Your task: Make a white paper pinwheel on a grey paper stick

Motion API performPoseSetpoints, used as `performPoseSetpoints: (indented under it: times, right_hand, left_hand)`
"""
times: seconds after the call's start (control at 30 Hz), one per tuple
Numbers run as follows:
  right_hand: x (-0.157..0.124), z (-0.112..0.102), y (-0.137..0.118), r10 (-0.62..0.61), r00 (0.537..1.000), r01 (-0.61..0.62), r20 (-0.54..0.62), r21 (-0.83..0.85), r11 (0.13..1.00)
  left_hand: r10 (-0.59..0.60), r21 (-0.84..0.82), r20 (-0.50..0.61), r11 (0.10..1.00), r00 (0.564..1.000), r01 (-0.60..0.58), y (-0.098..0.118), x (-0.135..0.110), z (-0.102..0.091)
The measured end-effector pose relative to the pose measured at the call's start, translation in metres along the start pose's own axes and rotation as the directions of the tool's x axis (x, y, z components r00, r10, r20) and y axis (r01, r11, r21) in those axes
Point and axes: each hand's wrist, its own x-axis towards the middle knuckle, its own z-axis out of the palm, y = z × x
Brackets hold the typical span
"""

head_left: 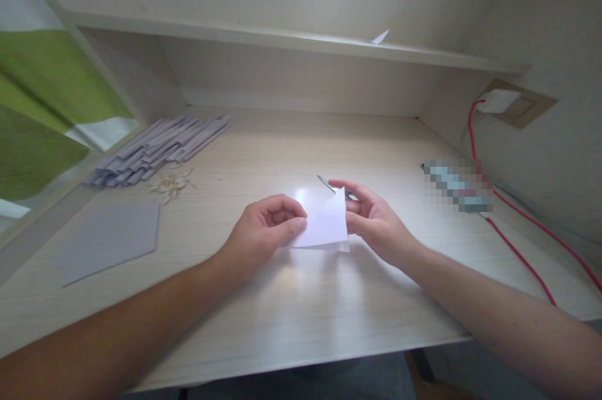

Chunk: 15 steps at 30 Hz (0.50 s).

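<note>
Paper [322, 222] extends rightward from the left hand's [275, 221] pinch; the right hand [374, 219], at its opposite edge, partly hides scissors [326, 182]; its hold is unclear.

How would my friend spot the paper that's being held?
Find the pale desk, then look to its middle. There, the left hand pinches a small white paper. Unlike the larger paper lying flat at the left, it's held, with one corner poking up.
</note>
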Motion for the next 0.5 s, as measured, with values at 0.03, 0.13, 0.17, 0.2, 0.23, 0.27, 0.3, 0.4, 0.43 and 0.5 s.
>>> performPoseSetpoints:
  times: [0.03,0.13,0.17,0.2,0.23,0.27,0.3,0.4,0.43,0.5]
  right_hand:
    - [0.0,0.0,0.001,0.005,1.0,-0.005,-0.009,0.0,1.0]
    - [0.002,-0.001,0.004,0.035,0.999,-0.035,-0.009,0.011,0.999]
    - [0.002,-0.001,0.005,0.047,0.999,-0.047,0.001,0.011,0.999]
    - [0.002,-0.001,0.005,0.058,0.998,-0.058,0.013,0.004,0.998]
    - [0.002,-0.001,0.005,0.067,0.997,-0.067,0.024,-0.01,0.998]
    - [0.002,0.0,0.005,0.073,0.997,-0.072,0.03,-0.033,0.997]
    - [0.002,0.0,0.005,0.069,0.997,-0.067,0.025,-0.061,0.996]
    - [-0.001,0.005,0.003,0.018,0.999,-0.022,-0.028,-0.165,0.986]
    - [-0.002,0.007,0.003,-0.004,0.999,-0.005,-0.045,-0.197,0.98]
    - [-0.004,0.009,0.003,-0.034,0.998,0.018,-0.061,-0.247,0.969]
  left_hand:
    - [0.003,0.021,0.018,1.0,1.0,-0.003,0.0,-0.001,0.001]
    - [-0.01,0.037,0.098,0.999,0.995,0.007,0.0,-0.003,0.005]
    - [-0.016,0.033,0.126,0.999,0.992,0.012,0.001,-0.004,0.006]
    - [-0.02,0.039,0.152,0.999,0.988,0.014,0.001,-0.005,0.006]
    - [-0.02,0.058,0.171,0.998,0.985,0.01,0.002,-0.006,0.007]
    - [-0.019,0.101,0.185,0.995,0.983,0.0,0.002,-0.007,0.007]
    - [-0.014,0.161,0.193,0.987,0.981,-0.017,0.003,-0.008,0.007]
    - [0.005,0.356,0.202,0.931,0.979,-0.078,0.003,-0.012,0.007]
    - [0.017,0.403,0.203,0.91,0.979,-0.099,0.003,-0.013,0.007]
    - [0.045,0.475,0.202,0.869,0.978,-0.139,0.002,-0.015,0.009]
